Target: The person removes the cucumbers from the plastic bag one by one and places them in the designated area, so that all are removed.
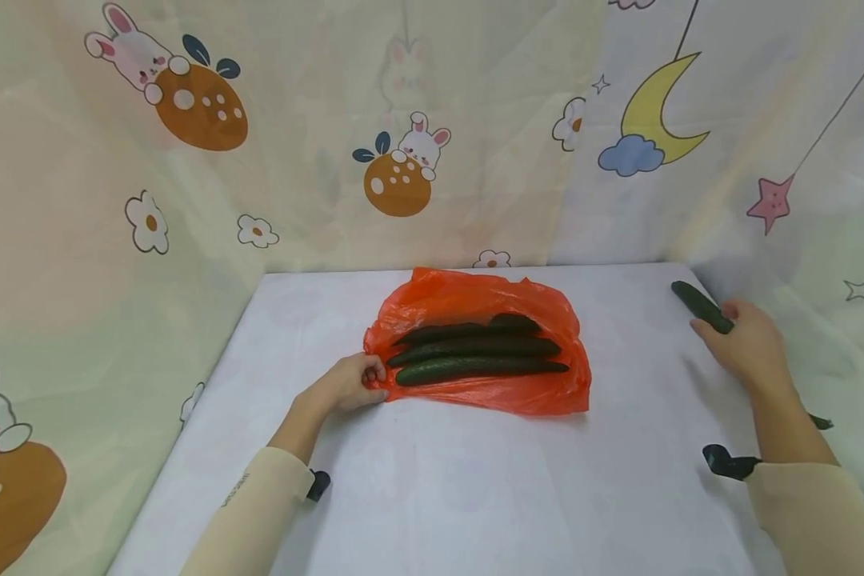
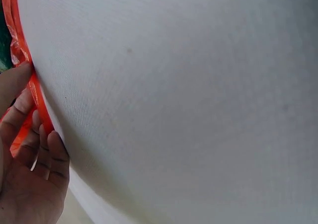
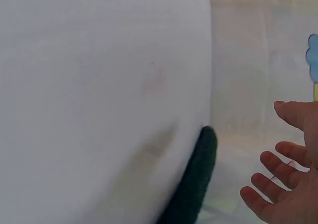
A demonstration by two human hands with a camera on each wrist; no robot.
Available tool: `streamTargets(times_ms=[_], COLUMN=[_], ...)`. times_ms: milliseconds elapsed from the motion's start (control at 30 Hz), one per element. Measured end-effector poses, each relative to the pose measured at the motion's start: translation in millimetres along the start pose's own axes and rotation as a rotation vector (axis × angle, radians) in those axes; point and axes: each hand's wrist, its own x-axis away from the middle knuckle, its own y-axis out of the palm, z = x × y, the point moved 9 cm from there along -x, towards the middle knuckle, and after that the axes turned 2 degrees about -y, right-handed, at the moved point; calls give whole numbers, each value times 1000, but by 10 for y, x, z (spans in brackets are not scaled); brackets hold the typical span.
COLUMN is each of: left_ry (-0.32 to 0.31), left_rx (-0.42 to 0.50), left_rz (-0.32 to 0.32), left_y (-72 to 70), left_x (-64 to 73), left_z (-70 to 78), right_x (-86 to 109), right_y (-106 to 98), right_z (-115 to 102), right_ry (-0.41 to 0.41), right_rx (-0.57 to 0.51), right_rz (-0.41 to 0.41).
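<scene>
A red plastic bag (image 1: 475, 400) lies spread on the white table with several dark green cucumbers (image 1: 482, 368) on it, side by side. At the bag's left edge, my left hand (image 1: 353, 382) pinches the plastic between thumb and fingers, and the bag's rim (image 2: 25, 50) shows in the left wrist view. Over the table's right edge, my right hand (image 1: 752, 344) is above a single cucumber (image 1: 698, 304). From the right wrist, the fingers of my right hand (image 3: 293, 169) look spread, with the cucumber (image 3: 194, 184) apart from them. Hand and forearm hide its middle part in the head view.
The white table (image 1: 432, 496) has a back edge running behind the bag. Patterned cloth (image 1: 317, 160) hangs at the back and both sides. Dark straps (image 1: 727, 462) sit at the cuffs. A shadow falls on the table beside the single cucumber.
</scene>
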Motion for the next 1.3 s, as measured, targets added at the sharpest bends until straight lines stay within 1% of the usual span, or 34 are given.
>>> streamTargets(times_ms=[167, 367, 433, 733, 1067, 1300], left_ry=[7, -16, -15, -1, 8, 12], left_rx=[-5, -4, -2, -6, -1, -3], left_rz=[4, 14, 12, 16, 18, 14], left_y=[1, -18, -15, 19, 23, -7], left_x=[14, 26, 31, 21, 20, 26], left_z=[-10, -24, -24, -24, -9, 29], right_x=[37, 107, 131, 254, 412, 588], right_y=[-47, -20, -20, -23, -43, 4], right_z=[-379, -813, -924, -1382, -1930, -2330], right_ry=[-75, -157, -187, -252, -382, -489], right_rx=[15, -4, 0, 19, -5, -36], right_rz=[28, 34, 41, 66, 70, 116])
